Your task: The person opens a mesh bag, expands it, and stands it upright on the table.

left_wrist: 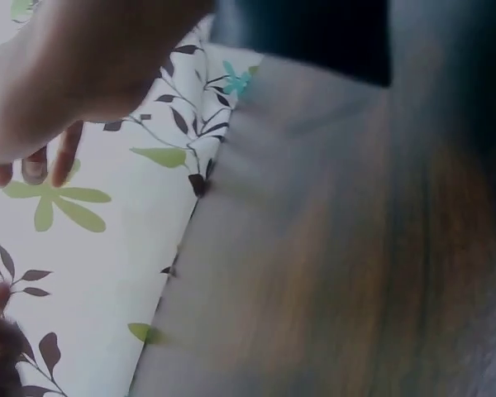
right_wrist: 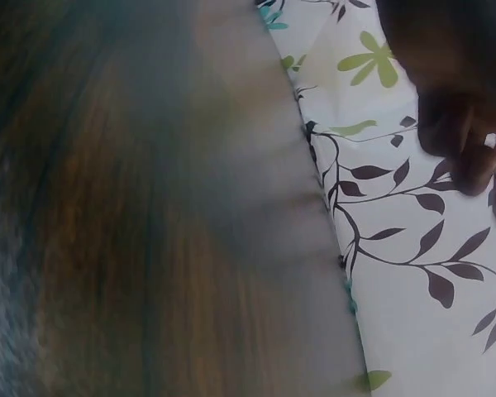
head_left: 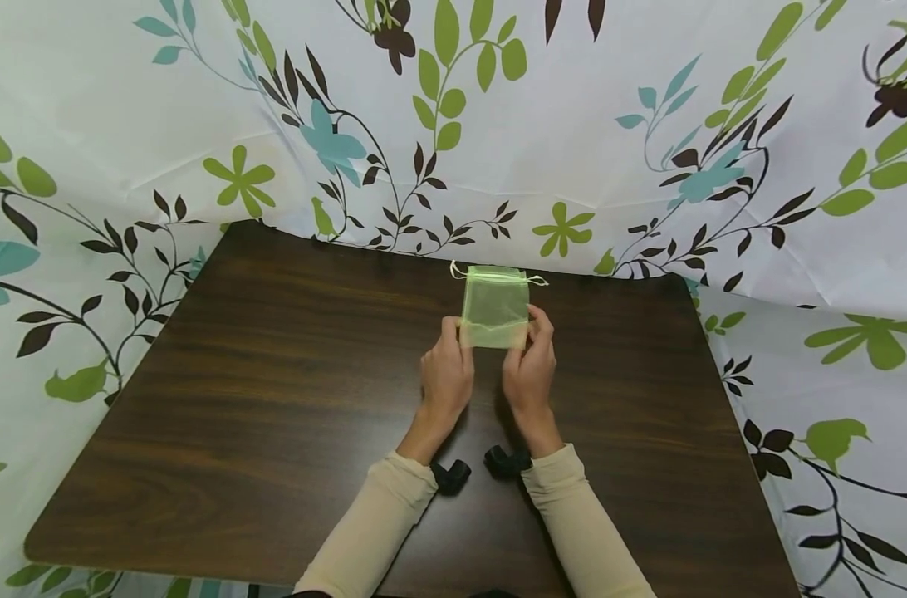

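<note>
A small sheer yellow-green drawstring pouch [head_left: 496, 306] is held up over the far part of the table, its drawstring end away from me and loops sticking out at both sides. My left hand [head_left: 448, 370] pinches its near left corner, and my right hand [head_left: 531, 361] pinches the near right corner. It looks flat; whether anything is inside cannot be made out. In the left wrist view the left hand [left_wrist: 74, 83] shows at the upper left, the pouch out of sight. Dark and partly cut off, the right hand [right_wrist: 467, 124] appears in the right wrist view.
Beneath the hands lies a dark wood-grain table [head_left: 274, 399]. A white curtain [head_left: 573, 149] printed with leaves and flowers hangs along its far edge and both sides. Black wrist mounts [head_left: 452, 477] sit at both sleeve cuffs.
</note>
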`<state>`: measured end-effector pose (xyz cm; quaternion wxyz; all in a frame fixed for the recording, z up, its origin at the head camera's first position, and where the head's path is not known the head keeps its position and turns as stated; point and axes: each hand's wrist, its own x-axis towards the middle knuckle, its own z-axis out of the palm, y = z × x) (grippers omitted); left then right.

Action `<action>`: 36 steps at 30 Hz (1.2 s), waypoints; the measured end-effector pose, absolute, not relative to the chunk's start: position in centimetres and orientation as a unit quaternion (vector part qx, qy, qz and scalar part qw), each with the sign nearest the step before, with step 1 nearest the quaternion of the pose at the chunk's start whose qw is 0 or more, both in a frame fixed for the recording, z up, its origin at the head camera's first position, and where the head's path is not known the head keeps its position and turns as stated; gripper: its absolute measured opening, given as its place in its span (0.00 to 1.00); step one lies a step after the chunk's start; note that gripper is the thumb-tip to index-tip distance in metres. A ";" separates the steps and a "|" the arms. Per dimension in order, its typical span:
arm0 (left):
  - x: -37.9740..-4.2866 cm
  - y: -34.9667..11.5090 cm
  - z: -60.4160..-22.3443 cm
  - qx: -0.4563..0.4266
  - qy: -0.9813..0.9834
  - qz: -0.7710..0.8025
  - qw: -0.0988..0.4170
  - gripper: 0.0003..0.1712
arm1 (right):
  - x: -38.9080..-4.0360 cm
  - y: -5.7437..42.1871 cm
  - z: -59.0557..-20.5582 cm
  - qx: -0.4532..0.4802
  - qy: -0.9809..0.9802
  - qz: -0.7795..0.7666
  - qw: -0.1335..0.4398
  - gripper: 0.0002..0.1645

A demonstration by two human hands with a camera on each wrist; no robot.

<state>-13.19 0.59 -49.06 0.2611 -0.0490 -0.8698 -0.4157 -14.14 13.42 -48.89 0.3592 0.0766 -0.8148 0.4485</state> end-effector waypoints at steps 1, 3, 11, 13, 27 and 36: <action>-13.2 0.5 -49.0 -0.053 -0.872 -0.425 0.237 0.14 | -14.1 13.4 -49.0 0.082 -0.807 0.464 0.356 0.21; -13.3 0.0 -49.0 -0.073 -0.871 -0.452 0.177 0.14 | -14.2 13.5 -49.2 0.090 -0.788 0.499 0.350 0.21; -13.5 -2.3 -48.8 -0.151 -0.745 -0.648 -0.043 0.26 | -14.4 13.8 -49.4 0.106 -0.733 0.580 0.338 0.24; -13.6 -2.5 -48.3 -0.134 -0.717 -0.683 -0.028 0.21 | -14.4 14.0 -49.5 0.111 -0.733 0.579 0.338 0.25; -14.0 -3.0 -48.8 -0.073 -0.723 -0.686 0.042 0.13 | -14.8 14.5 -51.1 0.139 -0.716 0.592 0.343 0.31; -14.8 -3.4 -49.5 -0.051 -0.714 -0.691 0.099 0.10 | -14.7 14.9 -52.1 0.149 -0.750 0.555 0.328 0.33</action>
